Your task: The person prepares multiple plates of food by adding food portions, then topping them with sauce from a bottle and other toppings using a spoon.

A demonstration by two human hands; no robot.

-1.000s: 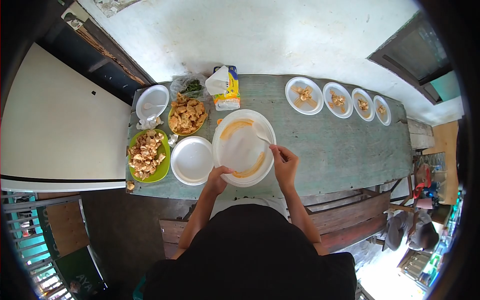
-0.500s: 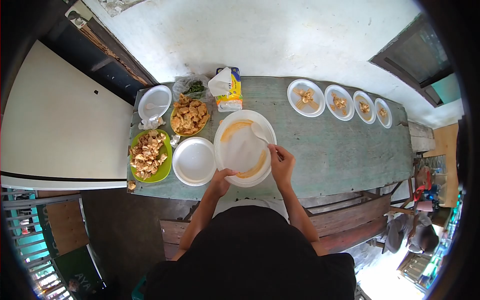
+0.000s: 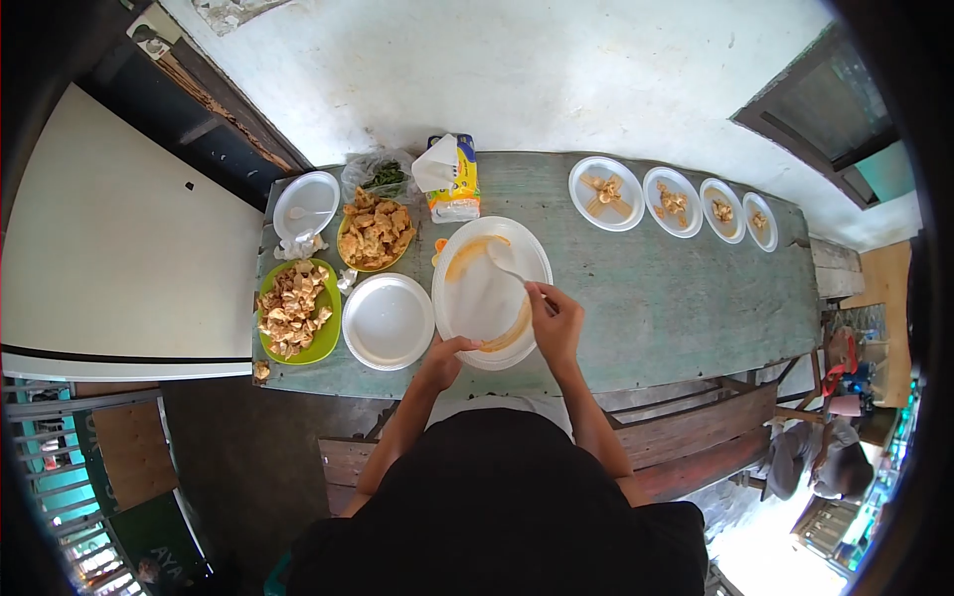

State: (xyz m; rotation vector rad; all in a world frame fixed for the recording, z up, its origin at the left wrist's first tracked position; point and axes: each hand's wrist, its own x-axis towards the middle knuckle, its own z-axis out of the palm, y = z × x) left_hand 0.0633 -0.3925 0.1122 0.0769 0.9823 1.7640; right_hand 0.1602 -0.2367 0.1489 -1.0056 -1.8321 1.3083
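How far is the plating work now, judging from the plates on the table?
Done: four small plates carry food. In hand: the right hand moves a spoon in the sauce-smeared large plate, the left hand steadying its rim. Left: one white plate is bare.

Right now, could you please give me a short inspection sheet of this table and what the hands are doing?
Surface: green wooden table, worn.
Job's things: large white plate smeared with orange sauce; white spoon on it.
Clutter: empty white plate, green plate of fried snacks, yellow plate of snacks, tissue pack, four small served plates.
Hands: left hand grips the plate rim; right hand holds the spoon.
Cables: nothing seen.
Surroundings: white wall, wooden bench.
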